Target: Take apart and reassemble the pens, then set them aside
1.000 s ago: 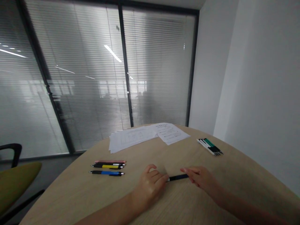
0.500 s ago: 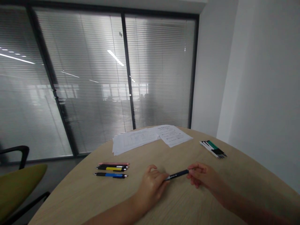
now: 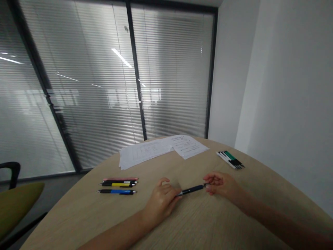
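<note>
A dark blue pen (image 3: 192, 190) lies between my two hands, low over the wooden table (image 3: 182, 225). My left hand (image 3: 163, 198) pinches its silvery left end between thumb and fingers, with the index finger's neighbour raised and curled. At the pen's right end, the fingertips of my right hand (image 3: 218, 184) are closed around a small dark piece, which looks like the pen's end; its exact shape is too small to tell. The pen tilts slightly upward to the right.
Left of my hands lie a blue pen (image 3: 121, 191), a yellow pen (image 3: 119, 184) and a pink one (image 3: 125, 179). White and green pens (image 3: 230, 159) sit at the right. Printed papers (image 3: 145, 151) cover the far edge. A green chair (image 3: 20, 201) stands left.
The camera view has shifted a little, moving everything left and up. My right hand's fingers have slid slightly outward along the pen's right end, where a small dark tip now shows.
</note>
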`<state>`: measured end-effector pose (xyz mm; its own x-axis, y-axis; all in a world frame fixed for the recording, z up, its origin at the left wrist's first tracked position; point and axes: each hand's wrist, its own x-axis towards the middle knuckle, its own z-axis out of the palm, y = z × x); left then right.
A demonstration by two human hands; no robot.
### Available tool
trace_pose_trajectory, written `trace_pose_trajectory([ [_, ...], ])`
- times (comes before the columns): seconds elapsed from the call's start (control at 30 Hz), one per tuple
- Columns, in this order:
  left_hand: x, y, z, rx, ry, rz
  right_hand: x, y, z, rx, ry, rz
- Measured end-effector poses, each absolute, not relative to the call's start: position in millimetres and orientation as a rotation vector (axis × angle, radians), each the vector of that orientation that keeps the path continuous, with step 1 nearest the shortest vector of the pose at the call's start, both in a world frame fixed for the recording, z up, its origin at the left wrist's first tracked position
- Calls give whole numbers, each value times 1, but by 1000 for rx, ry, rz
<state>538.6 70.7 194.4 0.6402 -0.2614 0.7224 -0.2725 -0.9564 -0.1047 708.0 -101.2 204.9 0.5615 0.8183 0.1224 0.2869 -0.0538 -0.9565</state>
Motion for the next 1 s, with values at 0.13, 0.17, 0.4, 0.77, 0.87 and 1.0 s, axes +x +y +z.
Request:
trace_pose_trajectory([
  [0.13, 538, 71, 197, 2864, -519, 1272, 705, -100, 201, -1619, -913, 598],
  [0.17, 538, 71, 197, 2866, -532, 1281, 704, -100, 200, -1622, -917, 608],
  [0.4, 536, 70, 196, 2902, -580, 1302, 702, -97, 194, -1639, -888, 628],
  [0.77, 534, 64, 197, 2992, -656, 1385, 694, -98, 181, -1866, -941, 524],
  [0.87, 532, 60, 199, 3012, -690, 1398, 693, -98, 180, -1920, -917, 488],
  [1.0, 532, 57, 201, 3021, -708, 1387, 691, -99, 182, -1989, -897, 481],
])
